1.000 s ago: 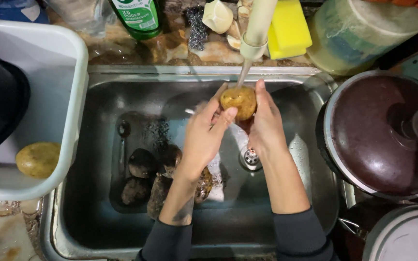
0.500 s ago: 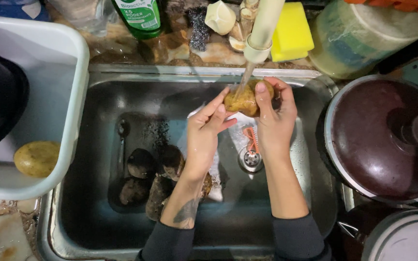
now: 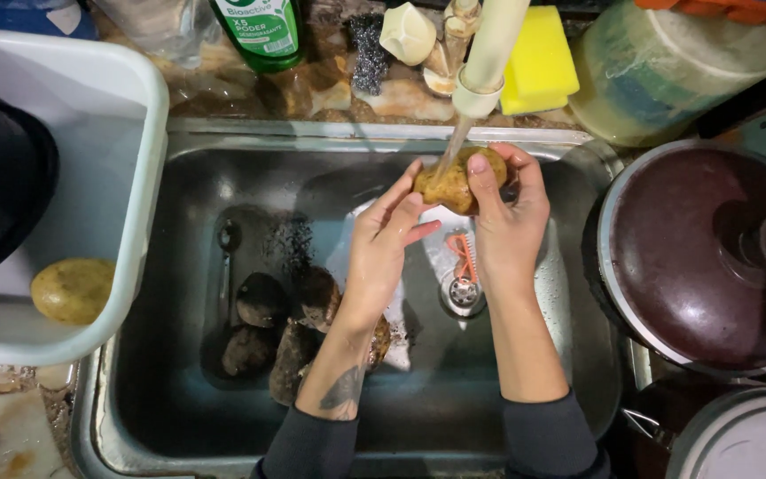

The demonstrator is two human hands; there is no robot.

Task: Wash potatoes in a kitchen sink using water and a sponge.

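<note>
Potato (image 3: 450, 183) sits under the tap's (image 3: 488, 62) stream, gripped in the curled right hand (image 3: 509, 213), left hand (image 3: 385, 238) open against it; wet, it could slip into the sink (image 3: 569, 355).

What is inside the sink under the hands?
In the sink lie dirty potatoes, a spoon, an orange brush and the drain. The left forearm covers part of the potato pile.

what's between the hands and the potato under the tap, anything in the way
Nothing visible: the right hand grips the potato directly, the left hand touches its side, and only the tap's water stream lands on top.
</note>
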